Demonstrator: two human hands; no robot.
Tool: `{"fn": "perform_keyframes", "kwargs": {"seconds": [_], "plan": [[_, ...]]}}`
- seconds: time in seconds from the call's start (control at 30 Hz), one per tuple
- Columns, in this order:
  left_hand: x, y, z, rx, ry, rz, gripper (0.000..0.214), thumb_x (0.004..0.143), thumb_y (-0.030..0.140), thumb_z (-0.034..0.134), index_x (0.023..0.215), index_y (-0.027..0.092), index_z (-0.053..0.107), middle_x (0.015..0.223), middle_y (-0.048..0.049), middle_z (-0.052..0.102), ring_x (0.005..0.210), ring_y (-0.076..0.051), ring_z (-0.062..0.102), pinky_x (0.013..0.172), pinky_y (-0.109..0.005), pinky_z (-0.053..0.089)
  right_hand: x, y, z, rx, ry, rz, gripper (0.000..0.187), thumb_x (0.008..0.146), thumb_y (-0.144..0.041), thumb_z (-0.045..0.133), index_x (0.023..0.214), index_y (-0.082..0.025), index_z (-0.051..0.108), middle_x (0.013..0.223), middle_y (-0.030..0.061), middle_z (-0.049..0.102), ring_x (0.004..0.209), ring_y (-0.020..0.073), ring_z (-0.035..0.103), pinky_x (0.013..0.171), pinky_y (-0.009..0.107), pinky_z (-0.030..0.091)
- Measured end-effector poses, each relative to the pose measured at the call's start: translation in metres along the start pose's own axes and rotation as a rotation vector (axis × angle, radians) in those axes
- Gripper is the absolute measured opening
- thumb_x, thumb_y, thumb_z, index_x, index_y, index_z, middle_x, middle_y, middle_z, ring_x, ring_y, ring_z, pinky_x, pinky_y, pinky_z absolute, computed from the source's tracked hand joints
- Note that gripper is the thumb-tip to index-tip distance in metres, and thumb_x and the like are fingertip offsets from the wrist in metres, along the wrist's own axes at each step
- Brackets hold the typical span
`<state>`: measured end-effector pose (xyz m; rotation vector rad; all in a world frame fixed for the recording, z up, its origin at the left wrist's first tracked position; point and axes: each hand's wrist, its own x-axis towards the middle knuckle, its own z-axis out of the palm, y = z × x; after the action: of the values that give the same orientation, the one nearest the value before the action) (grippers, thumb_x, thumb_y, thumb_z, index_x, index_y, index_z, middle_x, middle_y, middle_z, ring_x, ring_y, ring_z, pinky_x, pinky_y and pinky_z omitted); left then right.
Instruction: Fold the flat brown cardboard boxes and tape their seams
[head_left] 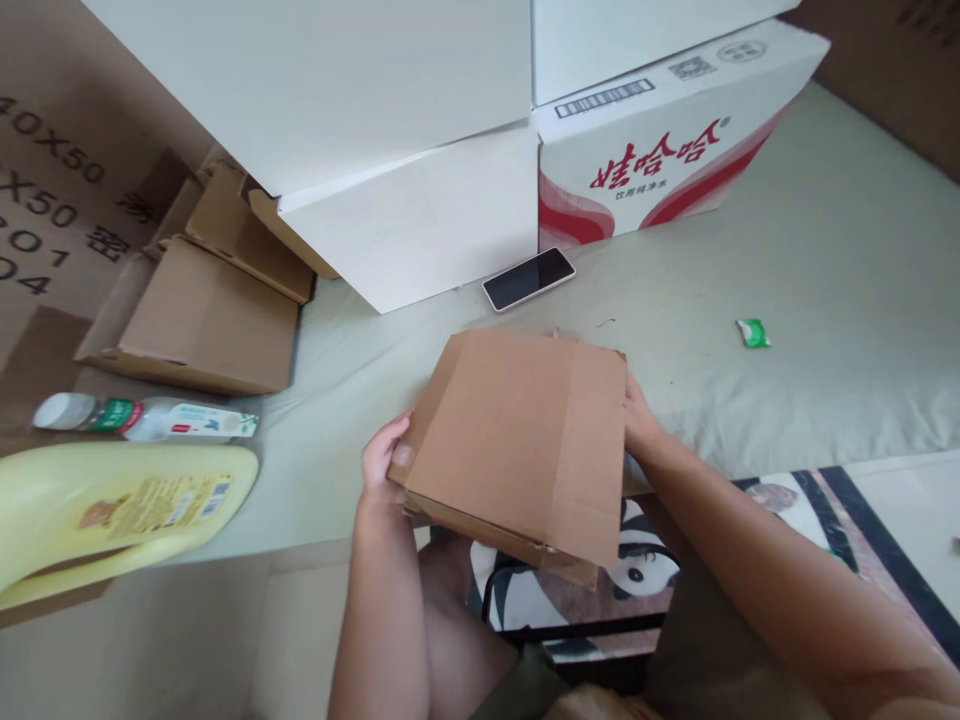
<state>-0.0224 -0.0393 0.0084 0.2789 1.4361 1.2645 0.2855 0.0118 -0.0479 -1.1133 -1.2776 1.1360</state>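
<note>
A brown cardboard box (487, 430) is held up between my two hands, tilted, over the near edge of the cloth-covered surface. My left hand (386, 450) grips its left side, fingers curled against the cardboard. At the box's right side, my right hand (639, 415) holds the edge, with most of its fingers hidden behind the cardboard. A flap hangs a little loose along the lower right edge. Just beyond the box lies a phone (529, 279) with a dark screen. A small green and white packet (753, 333) rests to the right.
White cartons (420, 220) are stacked at the back, beside a red and white carton (652, 160). More brown boxes (210, 315) stand at the left. Nearer are a plastic bottle (157, 417) and a yellow jug (127, 500). A panda-print mat (795, 500) is below.
</note>
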Motion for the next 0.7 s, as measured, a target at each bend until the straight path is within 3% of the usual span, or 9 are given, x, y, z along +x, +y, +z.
{"fn": "perform_keyframes", "kwargs": {"seconds": [0.1, 0.37, 0.7], "plan": [[-0.0008, 0.0021, -0.0014, -0.017, 0.009, -0.089, 0.035, 0.051, 0.026, 0.08, 0.083, 0.012, 0.08, 0.074, -0.0063, 0.078, 0.062, -0.02, 0.071, 0.057, -0.028, 0.058, -0.0001, 0.0006, 0.0002, -0.01, 0.003, -0.01, 0.036, 0.08, -0.057, 0.071, 0.098, -0.026, 0.071, 0.103, 0.0056, 0.077, 0.102, 0.0285, 0.074, 0.091, 0.045, 0.061], [0.0042, -0.003, -0.0089, -0.037, 0.058, -0.039, 0.037, 0.052, 0.021, 0.084, 0.088, 0.012, 0.078, 0.08, -0.006, 0.08, 0.07, -0.019, 0.073, 0.063, -0.027, 0.059, -0.0005, 0.0005, 0.0013, -0.023, -0.007, -0.01, 0.031, 0.082, -0.054, 0.067, 0.095, -0.026, 0.068, 0.102, 0.0062, 0.076, 0.105, 0.0301, 0.073, 0.091, 0.047, 0.061], [0.0043, -0.001, -0.0066, -0.029, 0.112, -0.049, 0.029, 0.055, 0.018, 0.081, 0.084, 0.014, 0.077, 0.076, -0.004, 0.078, 0.066, -0.018, 0.072, 0.059, -0.026, 0.058, -0.0001, -0.0004, -0.0004, -0.029, 0.0, -0.012, 0.031, 0.081, -0.053, 0.067, 0.096, -0.026, 0.069, 0.104, 0.0065, 0.074, 0.105, 0.0289, 0.072, 0.094, 0.045, 0.059]]}}
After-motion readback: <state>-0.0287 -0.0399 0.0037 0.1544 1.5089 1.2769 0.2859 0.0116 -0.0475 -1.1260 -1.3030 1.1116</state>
